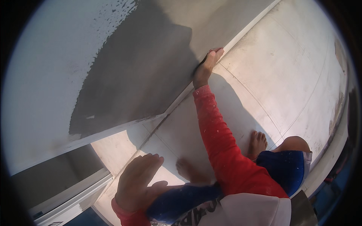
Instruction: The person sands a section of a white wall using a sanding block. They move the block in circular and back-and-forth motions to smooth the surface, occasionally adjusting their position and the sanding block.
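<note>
My right hand (206, 67) reaches out at the end of a red sleeve and presses against the bottom of the wall (151, 71), just above the white skirting (245, 30). A thin dark edge shows between its palm and the wall; what it is I cannot make out. The wall carries a large dark grey patch with a ragged border against the white paint. My left hand (137, 179) hovers low at the left, fingers stretched out, holding nothing, close to my bent knee in blue shorts (283, 167).
Pale floor tiles (279, 75) with thin joints run along the wall. My bare feet (258, 143) stand on them. The wall's corner juts out near a white framed opening (71, 192) at lower left. A raised ledge (332, 147) borders the floor at right.
</note>
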A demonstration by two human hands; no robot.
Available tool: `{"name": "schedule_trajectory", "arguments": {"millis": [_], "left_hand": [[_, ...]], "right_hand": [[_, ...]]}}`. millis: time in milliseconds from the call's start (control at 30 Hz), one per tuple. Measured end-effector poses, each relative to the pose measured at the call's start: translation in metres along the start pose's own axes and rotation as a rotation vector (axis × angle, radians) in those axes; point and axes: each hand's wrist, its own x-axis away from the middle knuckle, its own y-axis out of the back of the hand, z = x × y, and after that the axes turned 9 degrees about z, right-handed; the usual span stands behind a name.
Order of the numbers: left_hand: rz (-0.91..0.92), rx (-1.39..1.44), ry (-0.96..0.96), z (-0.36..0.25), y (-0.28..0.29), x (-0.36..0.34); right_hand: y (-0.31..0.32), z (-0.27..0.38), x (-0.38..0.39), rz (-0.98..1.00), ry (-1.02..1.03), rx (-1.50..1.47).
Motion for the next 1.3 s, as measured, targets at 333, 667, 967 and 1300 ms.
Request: {"name": "schedule_trajectory", "arguments": {"millis": [333,667,967,1300], "left_hand": [[0.115,-0.077,-0.129,-0.012,-0.022,-0.026],[0.05,-0.191,-0.196,-0.033,-0.015,-0.024],[0.095,-0.187,-0.139,-0.006,-0.026,-0.021],[-0.023,-0.188,-0.179,-0.01,-0.021,0.005]], "right_hand": [[0.012,-0.008,0.027,0.067,-0.115,-0.081],[-0.061,0.052,0.224,0.249,-0.064,0.185],[-0.101,0.127,0.256,0.249,-0.158,0.052],[0.007,0.014,0.019,0.078,-0.144,-0.118]]}}
